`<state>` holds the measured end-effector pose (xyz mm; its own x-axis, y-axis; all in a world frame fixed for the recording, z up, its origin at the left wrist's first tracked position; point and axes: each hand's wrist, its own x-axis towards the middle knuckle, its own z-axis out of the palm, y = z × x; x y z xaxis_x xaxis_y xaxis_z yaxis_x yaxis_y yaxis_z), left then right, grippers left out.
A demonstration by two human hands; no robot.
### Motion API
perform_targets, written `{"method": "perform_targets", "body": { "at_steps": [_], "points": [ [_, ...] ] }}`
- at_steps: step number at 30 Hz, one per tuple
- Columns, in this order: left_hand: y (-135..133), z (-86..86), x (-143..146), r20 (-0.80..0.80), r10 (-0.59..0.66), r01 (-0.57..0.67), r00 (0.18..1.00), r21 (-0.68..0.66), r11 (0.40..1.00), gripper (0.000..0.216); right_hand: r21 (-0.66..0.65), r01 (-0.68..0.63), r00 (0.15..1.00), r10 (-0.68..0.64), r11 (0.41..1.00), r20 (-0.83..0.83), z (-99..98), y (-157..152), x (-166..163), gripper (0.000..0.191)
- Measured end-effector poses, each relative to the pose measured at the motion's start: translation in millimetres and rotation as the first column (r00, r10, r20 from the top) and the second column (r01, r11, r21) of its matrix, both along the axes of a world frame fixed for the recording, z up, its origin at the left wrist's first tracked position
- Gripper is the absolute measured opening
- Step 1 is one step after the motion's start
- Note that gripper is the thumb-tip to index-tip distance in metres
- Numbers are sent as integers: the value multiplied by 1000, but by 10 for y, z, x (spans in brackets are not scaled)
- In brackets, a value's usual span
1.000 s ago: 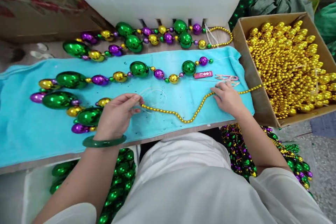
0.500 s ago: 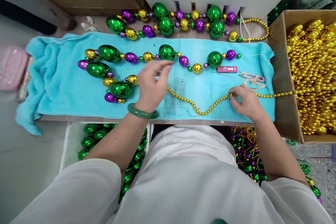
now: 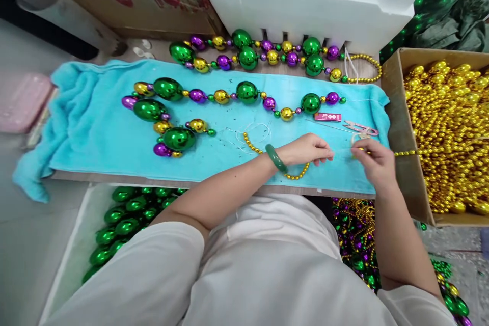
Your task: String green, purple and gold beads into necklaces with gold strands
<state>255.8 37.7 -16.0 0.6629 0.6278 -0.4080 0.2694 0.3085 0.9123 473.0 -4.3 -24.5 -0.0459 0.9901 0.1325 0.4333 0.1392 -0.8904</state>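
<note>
A strand of small gold beads (image 3: 254,145) lies across the turquoise towel (image 3: 95,132) and runs right into a cardboard box of gold beads (image 3: 443,127). My left hand (image 3: 305,150), with a green bangle on the wrist, reaches across my body and pinches the strand near its middle. My right hand (image 3: 376,160) is closed on the same strand close to the towel's right end. A looped clear thread (image 3: 252,132) lies by the strand's left end. A necklace of large green, purple and gold balls (image 3: 214,97) lies further back on the towel.
A second big-ball necklace (image 3: 267,56) lies behind the towel, against a white foam box (image 3: 305,5) of mixed beads. Small scissors (image 3: 361,128) and a pink tag (image 3: 327,117) lie near my right hand. Bins of green balls (image 3: 126,211) and mixed strands (image 3: 355,234) sit below the table edge.
My left hand has let go of the strand's left end, lifted, and crossed right to pinch the gold strand beside my right hand. The right hand stayed near the towel's right end.
</note>
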Motion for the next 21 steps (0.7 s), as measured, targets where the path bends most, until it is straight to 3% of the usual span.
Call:
{"method": "perform_targets", "body": {
  "at_steps": [2,3,5,7,9,12,15,17,19,20,21],
  "points": [
    [-30,63,-67,11,47,-46,999,-60,997,20,12,295,928,-283,956,-240,-60,17,81,9],
    [-45,86,-91,16,66,-65,998,-76,995,21,6,394,883,-377,919,-281,-73,20,108,10],
    [-74,120,-110,12,94,-93,995,-78,993,21,44,443,889,-433,895,-145,-48,3,111,9],
    [-102,146,-86,1,95,-95,995,-49,994,22,114,338,926,-351,934,138,36,-48,44,17],
    [-131,175,-23,-5,77,-77,997,-6,997,23,87,171,952,-187,981,240,136,-111,-68,37],
    [-155,214,87,-12,65,-64,998,65,996,24,-141,-95,995,97,985,7,218,-161,-222,49],
    [-143,225,115,-44,84,-79,996,103,992,26,-254,-139,989,121,957,-83,207,-137,-269,29],
    [-129,220,66,-55,79,-73,995,102,992,26,-221,-12,1000,9,975,-15,189,-94,-221,17],
    [-126,218,-17,-49,71,-66,996,92,994,26,-114,193,981,-195,974,-6,172,-35,-105,14],
    [-130,222,-63,-47,74,-70,996,87,994,27,-42,338,939,-340,940,-44,161,1,-23,13],
    [-138,229,-107,-46,85,-81,995,82,993,27,30,501,861,-496,865,-110,146,38,69,11]
  ]
}}
